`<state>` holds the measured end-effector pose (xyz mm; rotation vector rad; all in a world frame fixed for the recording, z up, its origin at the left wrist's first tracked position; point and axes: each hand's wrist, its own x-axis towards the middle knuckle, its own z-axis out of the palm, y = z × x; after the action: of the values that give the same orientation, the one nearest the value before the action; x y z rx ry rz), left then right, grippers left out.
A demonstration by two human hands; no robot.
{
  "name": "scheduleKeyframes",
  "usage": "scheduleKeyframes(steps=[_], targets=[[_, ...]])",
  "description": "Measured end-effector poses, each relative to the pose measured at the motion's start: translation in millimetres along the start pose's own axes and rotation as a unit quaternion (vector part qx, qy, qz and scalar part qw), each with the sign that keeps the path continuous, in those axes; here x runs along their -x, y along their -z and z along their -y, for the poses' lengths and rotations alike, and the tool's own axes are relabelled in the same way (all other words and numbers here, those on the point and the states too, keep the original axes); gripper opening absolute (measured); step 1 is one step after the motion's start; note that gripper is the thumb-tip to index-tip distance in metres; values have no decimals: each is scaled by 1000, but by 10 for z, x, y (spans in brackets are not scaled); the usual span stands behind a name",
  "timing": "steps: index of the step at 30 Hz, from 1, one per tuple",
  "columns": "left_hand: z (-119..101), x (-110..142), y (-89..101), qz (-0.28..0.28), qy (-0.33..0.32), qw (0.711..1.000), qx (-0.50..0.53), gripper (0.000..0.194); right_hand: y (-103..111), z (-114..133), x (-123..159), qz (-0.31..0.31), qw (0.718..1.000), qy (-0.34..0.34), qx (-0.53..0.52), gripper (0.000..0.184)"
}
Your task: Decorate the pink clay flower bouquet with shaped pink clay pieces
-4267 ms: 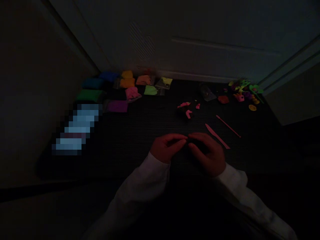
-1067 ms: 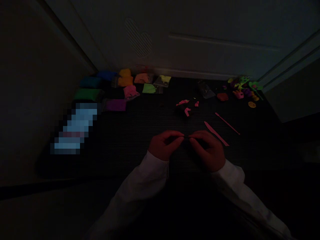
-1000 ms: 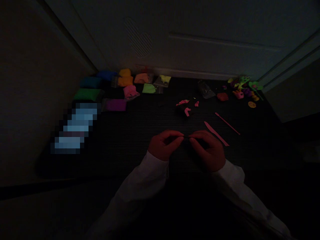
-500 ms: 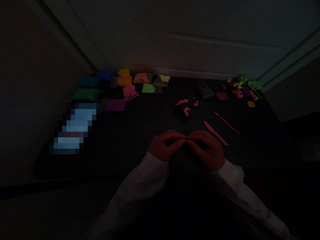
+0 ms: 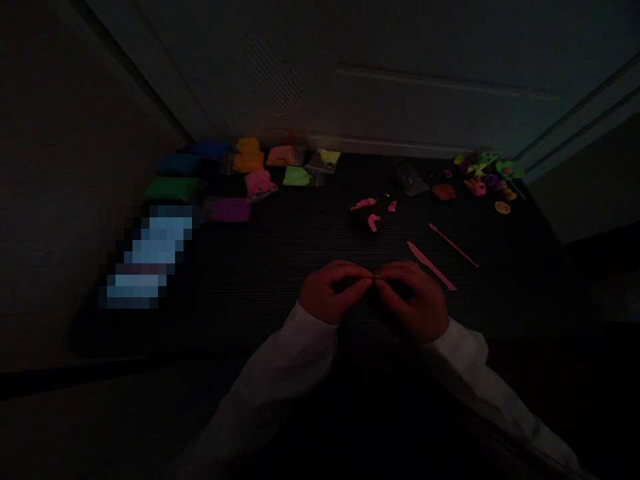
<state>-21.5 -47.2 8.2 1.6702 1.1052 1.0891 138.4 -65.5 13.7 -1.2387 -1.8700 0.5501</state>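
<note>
The scene is very dark. My left hand [image 5: 331,293] and my right hand [image 5: 415,300] meet fingertip to fingertip above a dark ribbed mat [image 5: 280,267], both in white sleeves. Each hand is pinched closed, and whatever sits between the fingertips is too dark and small to name. A pink flat modelling tool [image 5: 431,265] lies just right of my right hand. A thinner pink stick [image 5: 453,245] lies beyond it. Small pink clay bits on a dark lump [image 5: 373,213] rest ahead of my hands.
Several bags of coloured clay [image 5: 235,175] lie at the mat's far left: blue, green, orange, pink, purple, yellow-green. Small finished clay figures [image 5: 485,177] cluster at the far right, with an orange piece [image 5: 443,192]. A pale door [image 5: 400,80] stands behind. A blurred-out patch [image 5: 150,257] lies left.
My fingertips, slightly apart a second ago, have closed together until they touch. The hands stay in the same place on the mat.
</note>
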Motion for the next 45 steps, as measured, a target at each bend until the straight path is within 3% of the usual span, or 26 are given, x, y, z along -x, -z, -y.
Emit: scheduleKeyframes(steps=[11,16,32,45], targets=[[-42,9,-6,-32,44,998,12,9,0,7,8,-18,999,-30,-3,12],[-35,14,-10,-16,62,998,17,18,2,7,4,-16,999,-30,0,10],[-41,11,-28,-63,77,995,14,9,-4,-15,22,-33,998,-46,-5,9],[-64,12,-16,-64,90,994,13,9,16,-11,25,-45,996,-76,4,9]])
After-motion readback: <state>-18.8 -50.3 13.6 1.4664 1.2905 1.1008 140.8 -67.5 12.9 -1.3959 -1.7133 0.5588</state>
